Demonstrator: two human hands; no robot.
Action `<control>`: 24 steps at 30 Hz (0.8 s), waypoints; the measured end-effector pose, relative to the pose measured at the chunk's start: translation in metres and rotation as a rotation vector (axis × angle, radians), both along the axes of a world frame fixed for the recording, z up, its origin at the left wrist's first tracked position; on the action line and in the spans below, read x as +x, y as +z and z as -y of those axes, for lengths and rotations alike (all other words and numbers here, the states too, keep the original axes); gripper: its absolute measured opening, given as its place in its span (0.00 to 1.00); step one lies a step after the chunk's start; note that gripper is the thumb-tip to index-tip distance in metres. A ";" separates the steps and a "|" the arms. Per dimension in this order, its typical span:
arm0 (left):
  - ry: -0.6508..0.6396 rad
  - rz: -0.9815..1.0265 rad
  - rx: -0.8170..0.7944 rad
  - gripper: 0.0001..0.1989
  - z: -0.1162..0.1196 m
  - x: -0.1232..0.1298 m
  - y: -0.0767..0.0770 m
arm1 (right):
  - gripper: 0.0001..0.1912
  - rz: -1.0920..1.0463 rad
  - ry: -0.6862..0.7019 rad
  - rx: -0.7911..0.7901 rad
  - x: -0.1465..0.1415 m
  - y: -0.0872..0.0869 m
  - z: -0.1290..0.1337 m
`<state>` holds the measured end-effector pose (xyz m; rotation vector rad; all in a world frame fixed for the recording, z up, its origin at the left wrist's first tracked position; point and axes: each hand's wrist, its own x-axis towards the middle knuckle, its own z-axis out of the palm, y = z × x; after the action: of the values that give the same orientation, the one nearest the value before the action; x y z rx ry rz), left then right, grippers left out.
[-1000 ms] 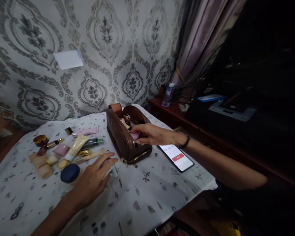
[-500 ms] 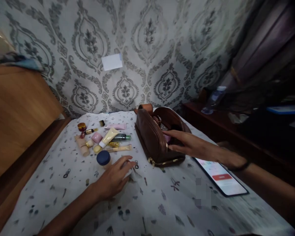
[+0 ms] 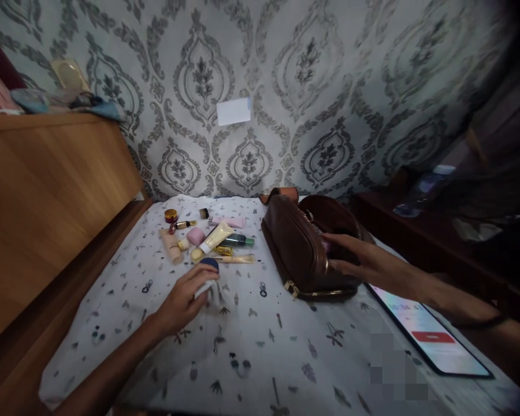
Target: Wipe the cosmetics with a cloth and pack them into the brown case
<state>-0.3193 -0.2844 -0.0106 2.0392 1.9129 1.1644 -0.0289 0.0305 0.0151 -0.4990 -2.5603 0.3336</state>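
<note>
My left hand (image 3: 186,297) is at the near side of the cosmetics, its fingers bent over a jar with a dark blue lid (image 3: 210,264). Between thumb and fingers shows a pale, crumpled-looking thing (image 3: 216,293), too blurred to name. A brown leather bag (image 3: 297,254) lies unzipped, its mouth facing right. At that mouth is my right hand (image 3: 359,257), thumb and forefinger apart at the zipped edge, other fingers hidden. Something pink shows inside by the fingertips. Left of the bag lie a cream tube (image 3: 216,237), a green-capped bottle (image 3: 238,240) and a pink jar (image 3: 195,235).
A phone (image 3: 450,355) with a lit screen lies under my right forearm on the patterned sheet (image 3: 251,381). A wooden cabinet (image 3: 60,214) bounds the left side. Behind is a papered wall (image 3: 281,75). A clear water bottle (image 3: 424,190) stands on the dark ledge at right.
The view has turned left, so everything appears further right. My left hand has moved left to the blue-lidded jar, its fingers more bent. My right hand stays at the bag's mouth.
</note>
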 end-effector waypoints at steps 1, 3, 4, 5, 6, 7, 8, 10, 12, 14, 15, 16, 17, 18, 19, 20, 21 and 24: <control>0.050 0.071 0.015 0.14 0.002 -0.006 0.002 | 0.35 -0.021 -0.002 0.021 0.001 0.002 0.003; 0.182 0.241 0.019 0.12 0.004 -0.020 0.004 | 0.32 -0.064 -0.011 0.051 0.002 0.010 0.013; 0.251 0.328 0.017 0.13 0.005 -0.028 0.003 | 0.29 -0.123 -0.048 0.077 0.003 0.016 0.022; 0.313 0.405 0.022 0.14 0.005 -0.037 0.002 | 0.24 -0.189 -0.085 0.097 0.003 0.021 0.032; 0.363 0.461 0.035 0.15 0.005 -0.045 0.001 | 0.20 -0.259 -0.116 0.104 0.003 0.025 0.043; 0.402 0.488 0.059 0.15 0.003 -0.054 -0.001 | 0.16 -0.332 -0.134 0.105 0.002 0.029 0.056; 0.428 0.478 0.086 0.16 0.000 -0.062 -0.003 | 0.12 -0.391 -0.129 0.092 0.000 0.030 0.068; 0.453 0.359 0.115 0.16 -0.011 -0.076 -0.006 | 0.09 -0.457 -0.087 0.014 -0.009 0.028 0.093; 0.439 0.140 0.078 0.16 -0.029 -0.086 -0.007 | 0.09 -0.448 -0.016 -0.099 -0.023 0.020 0.115; 0.394 -0.077 -0.019 0.16 -0.050 -0.090 -0.008 | 0.10 -0.397 0.064 -0.201 -0.043 0.006 0.131; 0.374 -0.125 -0.060 0.16 -0.062 -0.091 -0.008 | 0.10 -0.359 0.117 -0.251 -0.054 -0.003 0.136; 0.355 -0.155 -0.097 0.15 -0.073 -0.091 -0.009 | 0.10 -0.339 0.148 -0.302 -0.066 -0.012 0.140; 0.338 -0.173 -0.132 0.16 -0.083 -0.090 -0.010 | 0.11 -0.318 0.157 -0.355 -0.078 -0.021 0.142; 0.324 -0.181 -0.162 0.16 -0.092 -0.089 -0.012 | 0.11 -0.296 0.154 -0.412 -0.090 -0.031 0.142; 0.311 -0.194 -0.196 0.18 -0.099 -0.089 -0.013 | 0.11 -0.284 0.145 -0.473 -0.101 -0.041 0.141; 0.302 -0.206 -0.229 0.19 -0.105 -0.088 -0.014 | 0.11 -0.273 0.138 -0.532 -0.111 -0.050 0.139; 0.298 -0.217 -0.259 0.21 -0.110 -0.087 -0.014 | 0.11 -0.258 0.134 -0.585 -0.121 -0.058 0.137; 0.312 -0.241 -0.324 0.19 -0.117 -0.085 -0.012 | 0.12 -0.257 0.114 -0.645 -0.144 -0.075 0.134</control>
<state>-0.4041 -0.1669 -0.0228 1.8204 2.4144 0.6144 -0.1726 -0.1030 -0.0596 -0.4911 -2.1963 1.1995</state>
